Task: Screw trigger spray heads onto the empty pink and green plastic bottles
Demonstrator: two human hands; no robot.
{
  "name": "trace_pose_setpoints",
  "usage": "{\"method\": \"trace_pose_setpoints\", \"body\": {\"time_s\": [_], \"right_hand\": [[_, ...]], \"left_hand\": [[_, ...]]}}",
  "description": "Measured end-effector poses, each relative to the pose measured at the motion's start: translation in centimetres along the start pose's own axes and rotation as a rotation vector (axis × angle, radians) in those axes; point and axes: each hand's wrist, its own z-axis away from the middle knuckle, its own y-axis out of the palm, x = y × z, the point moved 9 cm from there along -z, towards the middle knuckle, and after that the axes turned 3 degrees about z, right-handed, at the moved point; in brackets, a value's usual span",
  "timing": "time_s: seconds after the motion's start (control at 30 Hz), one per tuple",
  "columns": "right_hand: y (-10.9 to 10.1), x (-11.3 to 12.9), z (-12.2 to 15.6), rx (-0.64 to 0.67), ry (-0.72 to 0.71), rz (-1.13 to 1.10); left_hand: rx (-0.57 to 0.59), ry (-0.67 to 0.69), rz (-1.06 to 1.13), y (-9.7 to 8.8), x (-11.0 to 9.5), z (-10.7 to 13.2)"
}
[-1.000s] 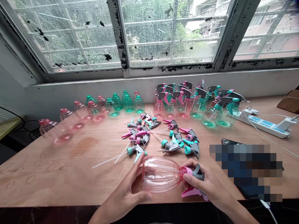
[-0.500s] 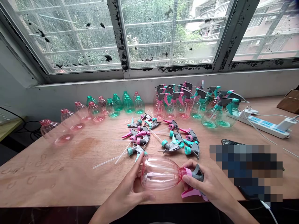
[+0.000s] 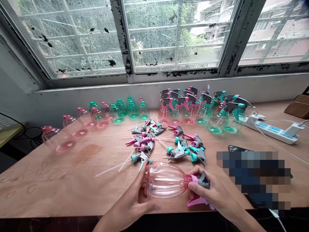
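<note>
A clear pink bottle lies on its side above the front of the table, neck to the right. Around its base is my left hand, thumb below and fingers at the far side, partly hidden. My right hand pinches the pink collar of a grey and pink trigger sprayer head at the bottle's neck; the pink trigger points toward me. Just beyond lie loose sprayer heads in pink, teal and grey, with thin white tubes. One teal-collared head is close to my left fingertips.
Open pink bottles and green bottles stand at the back left. Several bottles with sprayer heads stand along the wall. On the right are a white power strip, cables, a phone partly pixelated, and a brown box.
Both hands keep almost the same hold on the bottle and its sprayer head. The whole view has shifted very slightly.
</note>
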Motion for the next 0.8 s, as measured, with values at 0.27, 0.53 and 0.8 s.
{"method": "trace_pose_setpoints", "body": {"time_s": [0.27,0.53,0.8], "right_hand": [[-0.04,0.17,0.02,0.001,-0.003,0.000],[0.00,0.08,0.00,0.013,-0.005,0.003],[-0.15,0.12,-0.09,-0.003,-0.026,0.045]], "left_hand": [[0.009,-0.017,-0.016,-0.14,0.42,0.09],[0.001,0.001,-0.023,-0.06,-0.12,0.22],[0.014,-0.016,0.137,0.14,-0.01,0.22]]}}
